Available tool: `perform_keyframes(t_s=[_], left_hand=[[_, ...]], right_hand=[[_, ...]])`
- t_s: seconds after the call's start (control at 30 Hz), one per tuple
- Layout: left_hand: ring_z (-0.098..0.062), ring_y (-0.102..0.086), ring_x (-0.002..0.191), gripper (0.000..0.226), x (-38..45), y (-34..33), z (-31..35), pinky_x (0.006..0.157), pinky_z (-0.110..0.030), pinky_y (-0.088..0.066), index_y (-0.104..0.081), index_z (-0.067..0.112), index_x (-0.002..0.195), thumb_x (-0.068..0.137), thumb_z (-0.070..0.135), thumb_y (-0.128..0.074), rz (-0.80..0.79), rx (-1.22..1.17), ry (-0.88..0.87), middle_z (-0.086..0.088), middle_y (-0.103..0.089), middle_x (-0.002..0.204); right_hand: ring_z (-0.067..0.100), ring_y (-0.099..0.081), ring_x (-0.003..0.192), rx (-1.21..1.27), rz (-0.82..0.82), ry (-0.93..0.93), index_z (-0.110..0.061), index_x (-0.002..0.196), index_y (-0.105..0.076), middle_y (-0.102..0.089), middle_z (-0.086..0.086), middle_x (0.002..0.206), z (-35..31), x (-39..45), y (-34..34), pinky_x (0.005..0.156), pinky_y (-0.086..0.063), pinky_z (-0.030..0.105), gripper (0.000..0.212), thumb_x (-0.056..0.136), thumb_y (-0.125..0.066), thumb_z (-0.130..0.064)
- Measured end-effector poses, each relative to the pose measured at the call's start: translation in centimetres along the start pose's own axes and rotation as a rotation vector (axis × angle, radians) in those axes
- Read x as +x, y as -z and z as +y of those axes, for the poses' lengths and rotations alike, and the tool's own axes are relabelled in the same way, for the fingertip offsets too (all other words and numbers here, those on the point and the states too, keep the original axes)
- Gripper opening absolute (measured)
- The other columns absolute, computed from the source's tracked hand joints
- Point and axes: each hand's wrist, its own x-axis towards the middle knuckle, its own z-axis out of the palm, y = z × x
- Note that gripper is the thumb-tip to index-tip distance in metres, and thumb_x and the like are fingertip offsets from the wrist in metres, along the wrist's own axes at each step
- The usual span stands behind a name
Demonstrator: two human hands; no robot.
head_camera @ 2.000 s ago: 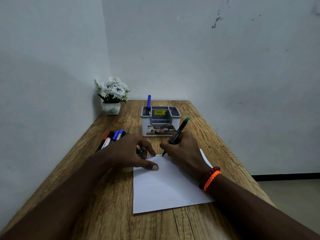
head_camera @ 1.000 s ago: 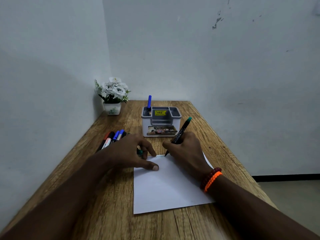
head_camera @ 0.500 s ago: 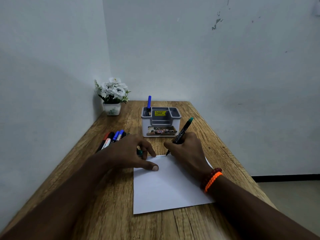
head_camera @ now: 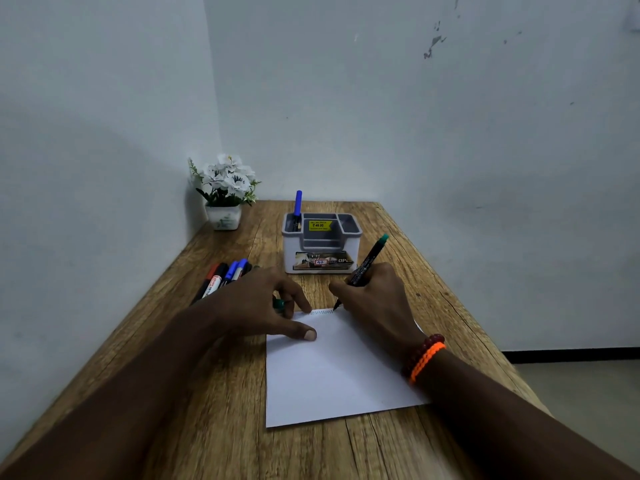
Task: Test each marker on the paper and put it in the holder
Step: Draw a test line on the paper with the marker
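Head view. Right hand (head_camera: 372,299) pinching a green-capped marker (head_camera: 367,263) in a writing grip, barrel slanting up and to the right, tip down on the far edge of the white paper (head_camera: 332,368) at the right end of a faint zigzag line (head_camera: 321,312). Left hand (head_camera: 256,306) just to the left, thumb pressed flat on the paper's far left corner, fingers curled round a small green cap (head_camera: 278,303). Grey-and-white holder (head_camera: 322,242) standing just beyond both hands, one blue marker (head_camera: 297,209) upright in its far left compartment, other compartments apparently vacant. Cluster of untested markers (head_camera: 225,277) lying on the wooden table (head_camera: 214,427) to the left, partly hidden behind the left hand. White flower pot (head_camera: 224,195) in the far left corner, well apart from the work.

Step in hand, by judgement: test stroke with the green marker, early in the task with only one marker stowed. To do it well: light, even pressure, since the tip sits at the very edge of the sheet and could slip onto the wood; thumb kept firm so the sheet does not slide; stroke kept short, ink hardly visible from here, so a closer look before recapping. Cap then pushed on fully and marker dropped tip-down into the holder.
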Motion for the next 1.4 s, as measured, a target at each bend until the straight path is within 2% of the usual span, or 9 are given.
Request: perform_keyframes(t_s=[0.1, 0.23, 0.37, 0.47, 0.6, 0.77, 1.0, 1.17, 1.4], left_hand=[[-0.002, -0.061, 0.098, 0.048, 0.00, 0.01, 0.02, 0.088, -0.022, -0.053, -0.074, 0.037, 0.110, 0.069, 0.062, -0.082, -0.004, 0.005, -0.002, 0.023, -0.061, 0.095], [-0.004, -0.062, 0.097, 0.050, -0.01, -0.02, -0.14, 0.089, -0.026, -0.056, -0.074, 0.038, 0.109, 0.067, 0.064, -0.082, -0.003, 0.000, 0.009, 0.023, -0.062, 0.096], [-0.003, -0.062, 0.097, 0.050, 0.00, -0.04, -0.07, 0.088, -0.024, -0.055, -0.074, 0.037, 0.111, 0.069, 0.063, -0.082, -0.007, 0.005, 0.006, 0.022, -0.062, 0.097], [-0.003, -0.061, 0.099, 0.050, 0.02, -0.05, -0.25, 0.090, -0.026, -0.055, -0.074, 0.039, 0.110, 0.068, 0.065, -0.081, -0.003, 0.005, 0.007, 0.022, -0.062, 0.098], [-0.003, -0.062, 0.099, 0.051, 0.07, -0.08, -0.46, 0.092, -0.029, -0.056, -0.074, 0.040, 0.108, 0.066, 0.068, -0.081, -0.002, 0.001, 0.004, 0.022, -0.063, 0.098], [-0.001, -0.062, 0.097, 0.053, 0.04, -0.11, -0.46, 0.091, -0.028, -0.057, -0.074, 0.039, 0.108, 0.064, 0.068, -0.081, 0.003, -0.011, 0.001, 0.020, -0.066, 0.097], [-0.002, -0.061, 0.099, 0.050, 0.04, -0.09, -0.29, 0.092, -0.029, -0.056, -0.074, 0.039, 0.108, 0.066, 0.066, -0.081, -0.003, -0.016, 0.002, 0.020, -0.066, 0.098], [-0.001, -0.061, 0.098, 0.049, 0.00, -0.06, -0.20, 0.092, -0.028, -0.055, -0.074, 0.038, 0.109, 0.068, 0.063, -0.082, -0.001, -0.012, 0.000, 0.021, -0.065, 0.097], [-0.002, -0.061, 0.099, 0.048, -0.11, 0.02, 0.03, 0.091, -0.026, -0.055, -0.075, 0.036, 0.110, 0.070, 0.061, -0.082, -0.002, -0.012, -0.004, 0.020, -0.065, 0.097]], right_hand=[[-0.006, -0.061, 0.051, 0.008, -0.012, -0.009, -0.020, 0.072, -0.066, -0.063, -0.010, 0.064, 0.01, -0.02, 0.02, 0.047, -0.043, 0.010, 0.020, 0.087, -0.080, -0.019], [0.006, -0.063, 0.054, -0.026, 0.026, -0.030, -0.009, 0.068, -0.071, -0.068, -0.002, 0.063, 0.11, 0.09, -0.10, 0.050, -0.044, 0.019, 0.024, 0.085, -0.080, -0.023], [0.006, -0.062, 0.053, -0.041, 0.034, -0.027, -0.016, 0.062, -0.068, -0.067, -0.004, 0.061, -0.09, 0.02, 0.11, 0.049, -0.043, 0.018, 0.027, 0.085, -0.080, -0.023], [-0.002, -0.061, 0.051, -0.030, 0.023, -0.020, -0.021, 0.065, -0.066, -0.065, -0.008, 0.062, -0.29, -0.10, 0.15, 0.045, -0.040, 0.010, 0.025, 0.086, -0.080, -0.021], [-0.009, -0.061, 0.054, -0.018, 0.021, -0.009, -0.028, 0.066, -0.062, -0.062, -0.012, 0.063, -0.48, -0.30, 0.21, 0.047, -0.042, 0.008, 0.029, 0.087, -0.080, -0.019], [0.003, -0.060, 0.053, -0.042, 0.044, -0.029, -0.020, 0.063, -0.063, -0.065, -0.006, 0.061, -0.58, -0.20, 0.42, 0.045, -0.041, 0.010, 0.028, 0.086, -0.079, -0.019], [-0.004, -0.057, 0.046, -0.046, 0.042, -0.026, -0.022, 0.060, -0.062, -0.060, -0.010, 0.056, -0.24, -0.14, 0.41, 0.043, -0.039, 0.010, 0.030, 0.085, -0.079, -0.019], [-0.002, -0.060, 0.048, -0.042, 0.053, -0.038, -0.011, 0.065, -0.070, -0.065, -0.006, 0.058, -0.05, 0.11, 0.40, 0.043, -0.042, 0.012, 0.022, 0.084, -0.080, -0.019], [0.006, -0.056, 0.048, -0.052, 0.064, -0.049, -0.009, 0.063, -0.068, -0.063, -0.004, 0.056, 0.14, 0.22, 0.43, 0.042, -0.040, 0.015, 0.025, 0.083, -0.079, -0.020]])
